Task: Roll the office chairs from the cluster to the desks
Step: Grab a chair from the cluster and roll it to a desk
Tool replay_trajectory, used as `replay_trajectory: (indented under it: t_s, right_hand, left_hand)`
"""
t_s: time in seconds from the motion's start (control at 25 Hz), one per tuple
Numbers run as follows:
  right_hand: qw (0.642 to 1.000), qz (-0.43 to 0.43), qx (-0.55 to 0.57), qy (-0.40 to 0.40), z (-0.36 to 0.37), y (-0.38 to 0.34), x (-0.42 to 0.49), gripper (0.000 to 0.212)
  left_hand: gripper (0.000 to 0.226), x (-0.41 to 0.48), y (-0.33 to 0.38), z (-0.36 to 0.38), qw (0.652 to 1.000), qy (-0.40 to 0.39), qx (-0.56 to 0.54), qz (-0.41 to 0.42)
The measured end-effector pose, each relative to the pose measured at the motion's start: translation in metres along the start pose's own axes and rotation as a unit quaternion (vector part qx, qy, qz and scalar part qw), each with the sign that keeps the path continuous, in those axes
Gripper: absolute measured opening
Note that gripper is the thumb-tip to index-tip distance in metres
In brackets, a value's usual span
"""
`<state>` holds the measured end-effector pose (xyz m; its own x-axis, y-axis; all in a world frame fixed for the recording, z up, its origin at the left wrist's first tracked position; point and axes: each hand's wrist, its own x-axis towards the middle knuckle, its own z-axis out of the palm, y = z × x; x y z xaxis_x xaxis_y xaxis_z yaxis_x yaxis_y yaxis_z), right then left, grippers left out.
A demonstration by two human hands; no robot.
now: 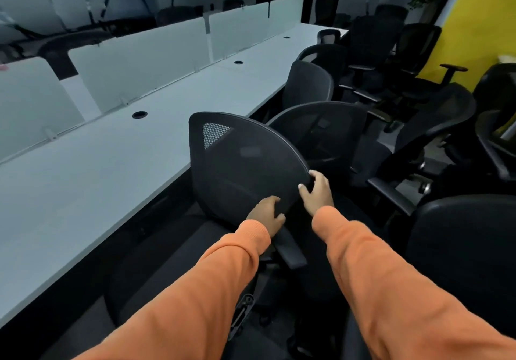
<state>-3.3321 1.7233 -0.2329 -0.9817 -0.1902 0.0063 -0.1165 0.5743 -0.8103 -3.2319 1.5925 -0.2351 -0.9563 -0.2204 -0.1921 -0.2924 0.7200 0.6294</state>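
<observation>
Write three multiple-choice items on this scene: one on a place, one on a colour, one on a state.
1. Where is the held chair?
A. beside the white desk
B. in a doorway
C. on top of the desk

2. What colour are the sleeves?
A. blue
B. orange
C. grey

3. What are the left hand and right hand doing?
A. hanging idle
B. pressing the desk
C. gripping the chair's backrest

Answers: 1 A, its seat sits along the desk edge; 2 B, both forearms show orange fabric; 3 C, both hands clasp the backrest's rim.
</observation>
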Motion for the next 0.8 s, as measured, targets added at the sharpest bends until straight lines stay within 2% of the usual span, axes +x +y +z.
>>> replay_trajectory:
  t_s: [0.16,0.32,0.48,0.6,0.68,0.8]
  right_hand:
    - [0.993,0.087,0.064,-0.055,0.007,0.009,0.058,0.051]
    - [0.994,0.081,0.058,-0.041,0.023,0.027,0.07,0.036]
    - [0.99,0.085,0.113,0.001,0.03,0.035,0.05,0.04]
    - [0.988,0.085,0.126,-0.02,0.024,0.04,0.027,0.035]
    - [0.989,0.083,0.12,-0.035,0.02,0.045,0.008,0.04]
    - [0.987,0.091,0.132,-0.025,0.017,0.046,-0.025,0.039]
  left_hand:
    - [0.056,0.037,0.009,0.016,0.999,-0.007,-0.035,-0.038]
    - [0.055,0.06,0.009,0.022,0.998,-0.008,-0.038,-0.053]
    - [0.06,0.065,0.016,0.028,0.996,0.005,-0.071,-0.054]
    - [0.073,0.067,0.031,0.028,0.989,0.029,-0.125,-0.079]
    - [0.083,0.066,0.042,0.028,0.978,0.055,-0.171,-0.101]
    - [0.089,0.059,0.057,0.024,0.974,0.06,-0.186,-0.115]
